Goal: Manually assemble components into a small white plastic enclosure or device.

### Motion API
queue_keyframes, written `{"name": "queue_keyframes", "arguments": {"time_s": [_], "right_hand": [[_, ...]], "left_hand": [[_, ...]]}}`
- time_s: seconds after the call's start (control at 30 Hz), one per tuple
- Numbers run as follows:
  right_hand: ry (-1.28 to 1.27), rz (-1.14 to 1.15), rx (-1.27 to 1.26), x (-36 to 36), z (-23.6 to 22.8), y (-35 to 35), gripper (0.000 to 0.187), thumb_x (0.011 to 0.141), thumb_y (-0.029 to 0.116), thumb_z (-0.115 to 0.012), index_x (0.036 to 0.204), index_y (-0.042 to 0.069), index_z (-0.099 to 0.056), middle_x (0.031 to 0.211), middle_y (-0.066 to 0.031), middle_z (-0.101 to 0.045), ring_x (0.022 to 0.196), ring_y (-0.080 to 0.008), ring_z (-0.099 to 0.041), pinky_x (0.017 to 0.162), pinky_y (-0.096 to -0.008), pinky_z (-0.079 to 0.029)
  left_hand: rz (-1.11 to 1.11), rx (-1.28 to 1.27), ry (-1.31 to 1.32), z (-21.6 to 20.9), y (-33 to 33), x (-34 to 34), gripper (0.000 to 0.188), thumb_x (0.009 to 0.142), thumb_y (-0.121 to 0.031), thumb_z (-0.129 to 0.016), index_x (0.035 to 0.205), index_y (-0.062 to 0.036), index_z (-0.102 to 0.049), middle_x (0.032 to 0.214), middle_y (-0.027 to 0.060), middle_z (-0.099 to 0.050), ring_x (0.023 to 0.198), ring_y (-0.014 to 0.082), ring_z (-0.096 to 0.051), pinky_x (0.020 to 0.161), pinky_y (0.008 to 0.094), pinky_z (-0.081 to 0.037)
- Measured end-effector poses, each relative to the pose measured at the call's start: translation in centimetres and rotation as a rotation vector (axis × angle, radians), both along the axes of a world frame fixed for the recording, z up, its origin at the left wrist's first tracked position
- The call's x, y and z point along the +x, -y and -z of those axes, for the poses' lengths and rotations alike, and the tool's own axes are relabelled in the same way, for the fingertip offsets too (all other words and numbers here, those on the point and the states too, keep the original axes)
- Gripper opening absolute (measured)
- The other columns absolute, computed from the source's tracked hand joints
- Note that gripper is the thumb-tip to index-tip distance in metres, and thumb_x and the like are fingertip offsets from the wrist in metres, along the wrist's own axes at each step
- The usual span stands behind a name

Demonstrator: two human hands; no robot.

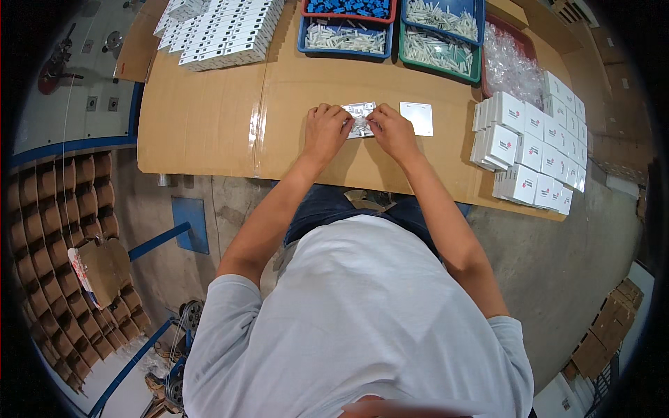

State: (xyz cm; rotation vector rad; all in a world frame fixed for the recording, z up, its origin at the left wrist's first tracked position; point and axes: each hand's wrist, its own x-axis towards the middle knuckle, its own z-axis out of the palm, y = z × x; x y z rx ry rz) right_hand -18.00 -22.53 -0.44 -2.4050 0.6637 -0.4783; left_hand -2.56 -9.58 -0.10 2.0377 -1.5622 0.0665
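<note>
A flat whitish-silver plate with small fittings on it lies on the cardboard-covered table in front of me. My left hand is closed at its left side, thumb and fingertips pinched together. From the right, my right hand is closed in a similar pinch, close to the left fingertips. Something small and glossy, perhaps clear plastic, shows between the fingers over the plate; its kind is too small to make out. Just right of my right hand lies a square white plate, touched by neither hand.
White boxes are stacked along the right edge, more white units at the far left. Bins stand at the back: blue parts, white pieces in a blue bin and a green bin, clear plastic bags in a red one.
</note>
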Motion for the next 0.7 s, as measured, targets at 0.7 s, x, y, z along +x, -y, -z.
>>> {"name": "queue_keyframes", "arguments": {"time_s": [0.7], "right_hand": [[-0.193, 0.07, -0.048, 0.7, -1.2, -1.0, 0.007, 0.083, 0.012, -0.07, 0.088, 0.008, -0.073, 0.092, -0.0089, -0.066, 0.088, -0.0304, -0.068, 0.074, -0.0439, -0.055]], "left_hand": [[-0.212, 0.102, -0.224, 0.6, -0.5, -1.3, 0.017, 0.083, -0.024, -0.078, 0.089, -0.0091, -0.078, 0.096, 0.0085, -0.069, 0.09, 0.0284, -0.067, 0.079, 0.0413, -0.052]]}}
